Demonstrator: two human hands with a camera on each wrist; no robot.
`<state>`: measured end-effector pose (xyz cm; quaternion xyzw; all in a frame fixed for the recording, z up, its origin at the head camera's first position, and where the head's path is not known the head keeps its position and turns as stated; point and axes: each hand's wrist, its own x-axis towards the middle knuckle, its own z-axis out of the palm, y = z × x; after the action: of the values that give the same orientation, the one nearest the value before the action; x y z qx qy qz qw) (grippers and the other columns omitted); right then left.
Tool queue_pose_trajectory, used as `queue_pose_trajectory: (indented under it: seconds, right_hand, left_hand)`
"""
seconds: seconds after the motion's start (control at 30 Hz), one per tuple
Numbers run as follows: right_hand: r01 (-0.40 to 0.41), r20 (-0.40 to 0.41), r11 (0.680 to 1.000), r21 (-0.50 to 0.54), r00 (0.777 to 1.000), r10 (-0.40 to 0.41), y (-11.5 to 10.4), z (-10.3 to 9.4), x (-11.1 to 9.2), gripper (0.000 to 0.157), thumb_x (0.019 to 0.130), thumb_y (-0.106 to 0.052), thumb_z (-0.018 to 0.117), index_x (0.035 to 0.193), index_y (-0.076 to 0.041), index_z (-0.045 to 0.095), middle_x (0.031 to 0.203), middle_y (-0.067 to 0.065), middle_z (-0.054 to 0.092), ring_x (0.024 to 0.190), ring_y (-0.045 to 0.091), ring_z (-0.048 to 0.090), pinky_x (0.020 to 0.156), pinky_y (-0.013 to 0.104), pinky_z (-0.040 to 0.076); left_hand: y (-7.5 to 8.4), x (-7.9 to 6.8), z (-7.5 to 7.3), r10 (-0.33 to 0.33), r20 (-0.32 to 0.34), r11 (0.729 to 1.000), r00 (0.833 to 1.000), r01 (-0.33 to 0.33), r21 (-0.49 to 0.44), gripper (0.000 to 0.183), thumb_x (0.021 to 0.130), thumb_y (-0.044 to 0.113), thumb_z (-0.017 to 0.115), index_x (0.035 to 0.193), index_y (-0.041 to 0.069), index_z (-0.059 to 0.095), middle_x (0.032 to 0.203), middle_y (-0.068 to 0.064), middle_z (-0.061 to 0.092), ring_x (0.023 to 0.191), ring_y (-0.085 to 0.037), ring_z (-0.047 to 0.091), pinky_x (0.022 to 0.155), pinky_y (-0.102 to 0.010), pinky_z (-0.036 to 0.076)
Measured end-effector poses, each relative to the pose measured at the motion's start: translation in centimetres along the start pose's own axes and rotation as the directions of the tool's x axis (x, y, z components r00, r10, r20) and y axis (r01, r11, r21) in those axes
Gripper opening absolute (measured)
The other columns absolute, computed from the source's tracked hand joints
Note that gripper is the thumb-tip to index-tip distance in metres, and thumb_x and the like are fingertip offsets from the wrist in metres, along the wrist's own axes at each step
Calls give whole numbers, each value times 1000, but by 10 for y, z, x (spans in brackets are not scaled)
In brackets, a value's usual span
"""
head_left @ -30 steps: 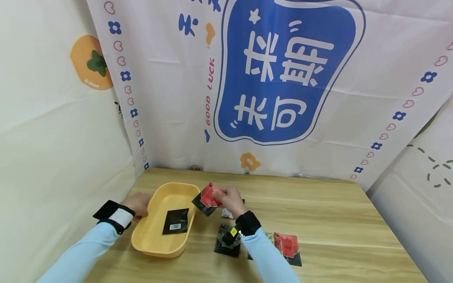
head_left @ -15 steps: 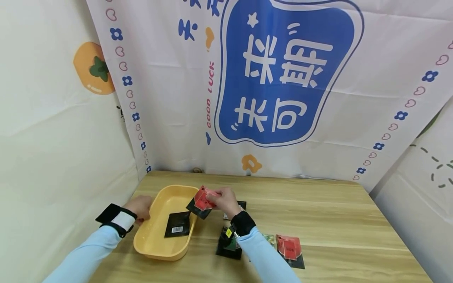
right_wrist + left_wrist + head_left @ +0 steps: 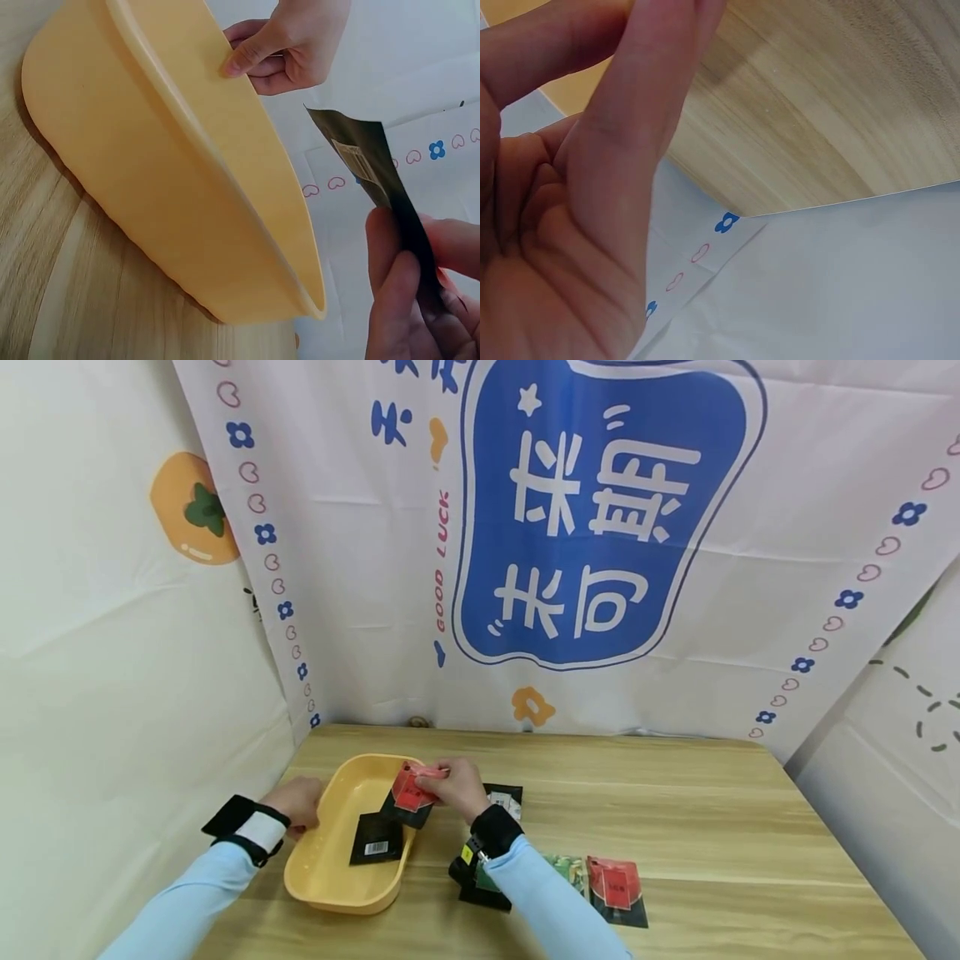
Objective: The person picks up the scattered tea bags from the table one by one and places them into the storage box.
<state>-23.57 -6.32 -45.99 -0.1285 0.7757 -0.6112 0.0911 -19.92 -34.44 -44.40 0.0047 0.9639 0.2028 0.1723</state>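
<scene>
My right hand (image 3: pixel 459 789) pinches a red-and-black sachet (image 3: pixel 408 793) by its upper right part, over the right rim of the yellow plastic bin (image 3: pixel 326 870). In the right wrist view, the sachet's dark back (image 3: pixel 360 154) with a barcode label faces the camera. With thumb inside and fingers outside, my left hand (image 3: pixel 296 49) grips the bin's far wall; the head view has that hand (image 3: pixel 296 802) at the left rim. A black sachet (image 3: pixel 375 839), barcode side up, lies on the bin's floor, partly overlapped by the held one.
On the wooden table (image 3: pixel 720 843), right of the bin, lie a sachet with a white label (image 3: pixel 506 802), a dark one (image 3: pixel 486 896) partly under my right forearm, a green one (image 3: pixel 567 870) and another red-and-black one (image 3: pixel 617 889). A printed cloth (image 3: pixel 360 610) hangs behind.
My right hand has moved left with the red-and-black sachet, from beside the bin to over its right rim. My left hand stays at the left rim.
</scene>
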Motion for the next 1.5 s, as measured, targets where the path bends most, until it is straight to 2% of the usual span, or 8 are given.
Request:
queue_pose_trajectory:
  seconds: [0.2,0.37,0.53,0.73,0.9,1.03,1.23,1.5]
  right_hand:
    - [12,14,1000,-5,1000,-12,-3,6,2,13,89,-8,72,97,2,70,83,14,71,58,9,64,60,33,61]
    - [8,58,999,-40,998,-6,0,11,5,11,92,-5,65,99,1,70,81,8,68,60,9,61,66,40,62]
    - [24,83,998,-66,996,-19,-1,14,4,9,91,-4,64,95,1,71,77,5,63,61,11,59,67,45,62]
    - [45,96,997,-70,995,-38,-4,15,2,13,91,-5,67,100,1,73,81,9,67,61,10,59,64,38,62]
    - [88,90,993,-79,993,-81,-4,17,0,12,88,-6,72,96,3,73,81,12,69,61,9,58,57,28,57]
    - [137,86,982,-129,988,-126,0,17,-1,20,89,-13,73,102,3,72,95,15,72,79,18,66,67,24,55]
    - [94,72,985,-145,994,-84,4,5,-2,32,94,-19,68,120,-1,68,125,18,66,118,34,61,93,40,55]
    - [123,59,981,-149,992,-115,7,-28,-5,33,97,-13,62,129,-3,63,134,20,61,129,38,55,103,48,50]
  left_hand:
    - [1,-1,-3,10,-7,1000,1000,-10,20,20,70,-15,60,70,3,53,60,-5,57,46,-13,53,41,-20,44]
    - [-1,2,-1,5,-17,1000,1000,-5,16,20,69,-16,60,71,3,53,63,-6,59,46,-14,55,41,-22,47]
    - [-3,3,0,0,-6,1000,1000,0,13,20,74,-16,63,76,2,53,65,-7,58,49,-14,56,43,-23,50]
    - [-1,2,-1,5,-10,1000,1000,-5,20,20,76,-15,62,77,1,52,64,-7,56,49,-14,55,43,-24,49]
    - [0,2,0,-2,-7,1000,1000,3,19,18,76,-15,62,80,1,53,66,-8,57,50,-15,56,44,-24,50]
    - [0,2,2,-5,-9,1000,1000,5,9,18,75,-16,61,82,-1,54,70,-10,59,50,-16,58,44,-25,51]
    - [-3,1,4,-3,-6,1000,1000,3,9,17,76,-16,61,83,-2,54,70,-10,59,49,-15,58,44,-25,51]
    - [-1,1,1,9,-23,999,1000,-8,33,18,74,-15,62,77,1,53,66,-8,59,48,-14,58,43,-25,51]
